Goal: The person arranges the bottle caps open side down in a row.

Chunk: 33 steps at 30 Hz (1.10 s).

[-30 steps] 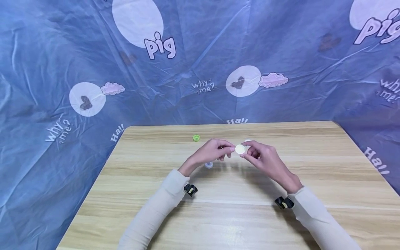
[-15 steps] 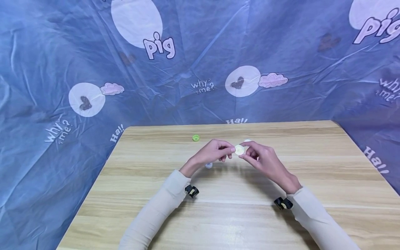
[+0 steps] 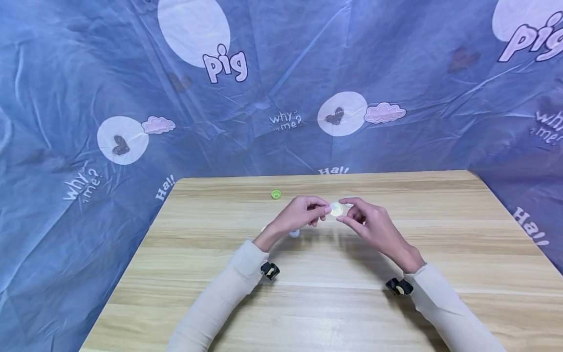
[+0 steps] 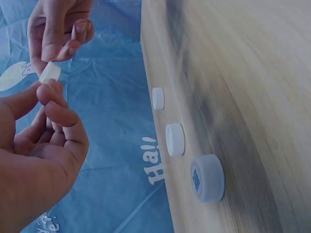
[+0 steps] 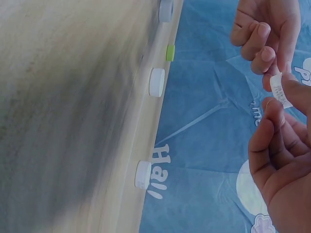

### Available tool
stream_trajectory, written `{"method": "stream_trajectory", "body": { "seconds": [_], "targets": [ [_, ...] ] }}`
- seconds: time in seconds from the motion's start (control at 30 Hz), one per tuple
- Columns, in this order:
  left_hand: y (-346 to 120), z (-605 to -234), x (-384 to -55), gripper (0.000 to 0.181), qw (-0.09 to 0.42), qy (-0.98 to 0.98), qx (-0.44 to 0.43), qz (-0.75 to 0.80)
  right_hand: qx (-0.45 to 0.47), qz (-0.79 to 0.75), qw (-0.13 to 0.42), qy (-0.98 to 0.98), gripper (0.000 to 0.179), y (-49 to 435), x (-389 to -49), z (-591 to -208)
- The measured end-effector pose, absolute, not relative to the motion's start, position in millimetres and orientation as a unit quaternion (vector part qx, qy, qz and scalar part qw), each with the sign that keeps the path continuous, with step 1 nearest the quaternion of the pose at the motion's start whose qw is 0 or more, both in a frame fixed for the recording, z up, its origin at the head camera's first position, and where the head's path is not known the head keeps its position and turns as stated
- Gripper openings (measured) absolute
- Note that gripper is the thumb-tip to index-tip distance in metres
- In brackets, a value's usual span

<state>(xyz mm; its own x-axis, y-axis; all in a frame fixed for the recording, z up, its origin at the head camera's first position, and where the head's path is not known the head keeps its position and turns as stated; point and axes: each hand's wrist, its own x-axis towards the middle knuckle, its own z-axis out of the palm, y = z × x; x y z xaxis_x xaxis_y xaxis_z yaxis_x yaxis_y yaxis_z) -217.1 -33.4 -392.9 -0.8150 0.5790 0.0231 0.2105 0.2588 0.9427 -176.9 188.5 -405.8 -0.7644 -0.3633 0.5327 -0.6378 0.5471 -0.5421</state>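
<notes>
A small white bottle cap (image 3: pixel 336 209) is held up above the table between both hands. My left hand (image 3: pixel 299 214) pinches its left edge with thumb and fingertips. From the other side, my right hand (image 3: pixel 371 222) grips the cap between a curled index finger and the thumb. In the left wrist view the cap (image 4: pixel 50 73) appears edge-on, with fingertips on it from above and below. Small raised or printed marks show on the side of the cap (image 5: pixel 280 91) in the right wrist view, though they are too small to read.
A green cap (image 3: pixel 275 194) lies toward the table's back edge. Beneath the left wrist is a cap with a blue print (image 4: pixel 196 179). More white caps (image 4: pixel 175 139) stand on the wooden table (image 3: pixel 308 313). Blue printed cloth (image 3: pixel 246 127) hangs behind.
The held cap has tilted slightly, so its face catches the light differently. Both hands stay in nearly the same place.
</notes>
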Motion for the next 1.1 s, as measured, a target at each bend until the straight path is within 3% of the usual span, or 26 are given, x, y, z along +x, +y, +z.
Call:
{"method": "stream_trajectory", "body": {
  "seconds": [0.27, 0.47, 1.1],
  "targets": [
    [-30, -399, -214, 0.016, 0.095, 0.793, 0.265, 0.540, 0.244, 0.390, 0.161, -0.873, 0.022, 189, -177, -410],
    [-29, -400, -210, 0.017, 0.068, 0.807, 0.277, 0.517, 0.236, 0.404, 0.159, -0.869, 0.013, 188, -175, -411],
    [-31, -398, -207, 0.026, 0.107, 0.817, 0.281, 0.492, 0.244, 0.421, 0.175, -0.856, 0.008, 186, -175, -411]
  ]
}}
